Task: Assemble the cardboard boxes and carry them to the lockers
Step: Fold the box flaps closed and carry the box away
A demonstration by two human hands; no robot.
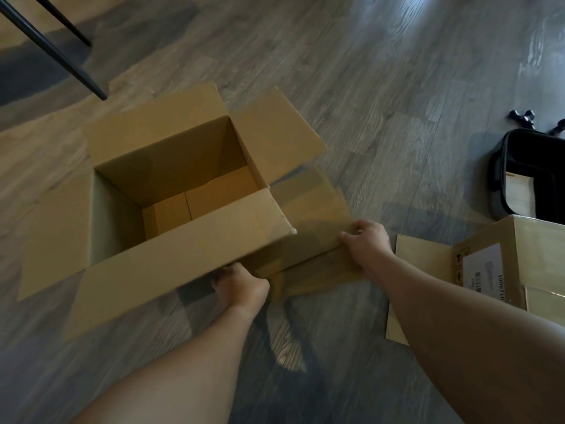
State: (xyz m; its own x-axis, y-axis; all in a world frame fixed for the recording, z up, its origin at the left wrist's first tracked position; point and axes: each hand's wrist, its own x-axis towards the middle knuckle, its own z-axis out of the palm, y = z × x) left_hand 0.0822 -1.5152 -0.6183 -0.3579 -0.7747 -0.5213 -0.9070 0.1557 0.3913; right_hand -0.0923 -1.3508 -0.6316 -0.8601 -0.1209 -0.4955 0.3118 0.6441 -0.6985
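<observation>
Box (171, 179) sits open on the floor (397, 87), its near side under the curled fingers of the left hand (238, 284) and right hand (368, 241), looking light, stiff and best lifted from low down.

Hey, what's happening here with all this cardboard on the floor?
A person is working on cardboard boxes on a wooden floor. An open box stands upright with its top flaps spread outward. The left hand reaches under its near flap, its fingers hidden there. The right hand grips the edge of a flattened cardboard piece beside the box. To the right sits a labelled box, and behind that a black bag.
</observation>
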